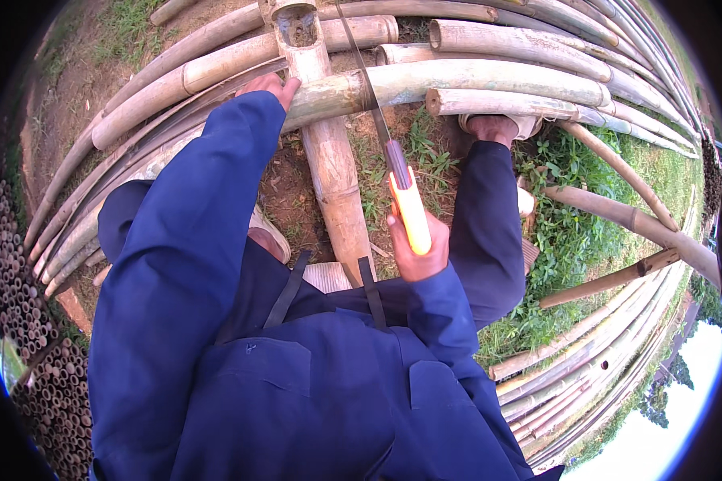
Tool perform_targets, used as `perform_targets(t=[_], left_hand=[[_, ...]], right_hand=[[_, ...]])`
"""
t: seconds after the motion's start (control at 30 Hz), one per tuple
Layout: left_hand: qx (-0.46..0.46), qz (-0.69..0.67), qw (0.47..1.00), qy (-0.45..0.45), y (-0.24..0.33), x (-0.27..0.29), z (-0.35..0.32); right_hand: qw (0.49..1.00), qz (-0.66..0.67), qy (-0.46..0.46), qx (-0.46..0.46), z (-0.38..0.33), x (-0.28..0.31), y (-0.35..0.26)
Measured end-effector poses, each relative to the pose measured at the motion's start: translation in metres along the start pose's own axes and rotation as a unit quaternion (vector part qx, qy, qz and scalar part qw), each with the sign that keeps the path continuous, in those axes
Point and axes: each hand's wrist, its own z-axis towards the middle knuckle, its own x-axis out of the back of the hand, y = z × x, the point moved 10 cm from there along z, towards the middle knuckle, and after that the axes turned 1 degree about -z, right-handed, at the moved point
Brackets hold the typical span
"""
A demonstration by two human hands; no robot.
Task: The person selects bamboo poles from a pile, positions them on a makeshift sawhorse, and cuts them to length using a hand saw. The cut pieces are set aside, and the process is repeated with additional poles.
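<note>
In my right hand [425, 258] is a handsaw [410, 210], its orange-yellow handle gripped in closed fingers. The long thin blade points away from me and crosses a thick bamboo pole [481, 74]. A dark line shows on the pole where the blade meets it; how deep the blade sits I cannot tell. To the left of the blade, my left hand [269, 86] presses on the same pole with fingers curled over it and the thumb pointing toward the saw. Beneath this pole runs an upright-looking bamboo post [333, 172] that reaches back toward me.
More bamboo poles [521, 38] lie side by side across the far side and curve down the left. My foot [493, 128] is near a pole end at the right. Green plants [578, 184] and propped poles [630, 220] stand farther right. Stacked cut bamboo [12, 264] fills the left edge.
</note>
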Motion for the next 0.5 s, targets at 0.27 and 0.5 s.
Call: perform_targets(t=[0.27,0.5], left_hand=[[0.057,-0.027,0.998,0.006,-0.010,0.004,-0.019],[0.113,-0.178,0.977,0.015,-0.014,0.005,-0.006]], right_hand=[[0.998,-0.055,-0.013,-0.013,-0.104,0.037,-0.022],[1.000,-0.022,0.012,0.019,0.006,-0.002,-0.001]])
